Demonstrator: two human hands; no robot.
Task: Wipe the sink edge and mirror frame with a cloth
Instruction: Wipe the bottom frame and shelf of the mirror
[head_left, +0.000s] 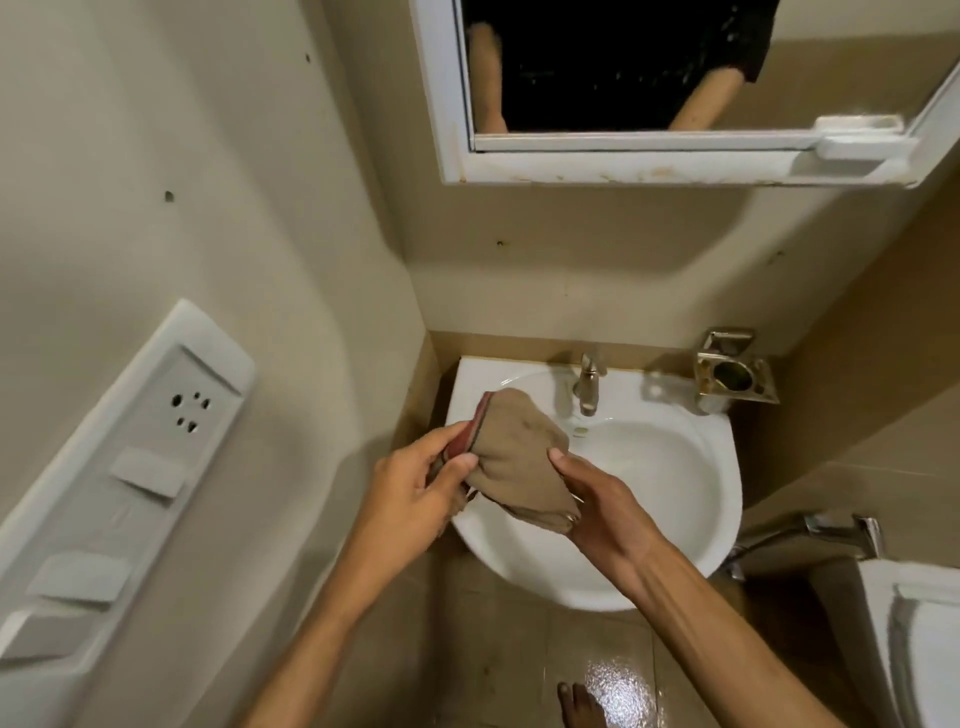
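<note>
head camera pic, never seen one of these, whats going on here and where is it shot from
It is one wide-angle camera worn on a person's head, looking down at their own arms. No machine here, just bare hands. The left hand and the right hand both grip a brown cloth above a white sink with a metal tap. Up on the wall is a mirror in a white mirror frame, stained along its bottom edge. A socket panel is on the left wall.
</note>
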